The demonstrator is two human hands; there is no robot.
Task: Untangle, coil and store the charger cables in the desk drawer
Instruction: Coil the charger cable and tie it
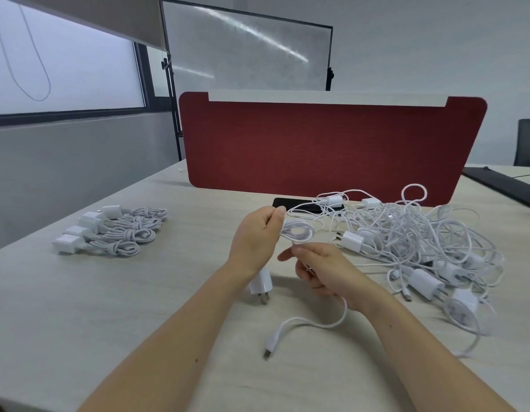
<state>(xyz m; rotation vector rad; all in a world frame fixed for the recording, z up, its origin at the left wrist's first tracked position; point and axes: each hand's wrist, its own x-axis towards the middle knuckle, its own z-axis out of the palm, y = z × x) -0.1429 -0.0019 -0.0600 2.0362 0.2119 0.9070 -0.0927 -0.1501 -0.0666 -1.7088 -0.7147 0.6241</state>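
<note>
While the left hand (257, 239) gripped the half-wound coil (298, 231) above the desk (138, 292), the right hand (323, 272) apparently pinched its loose tail (271, 343); slackening either grip could spring the loops open, or the tail might snag the tangled pile (421, 242) nearby.

Coiled chargers (115, 230) left on desk (79, 307); tangled pile (421, 242) right.

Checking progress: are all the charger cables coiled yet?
No, a tangled pile of white cables lies on the desk beside the right hand.
</note>
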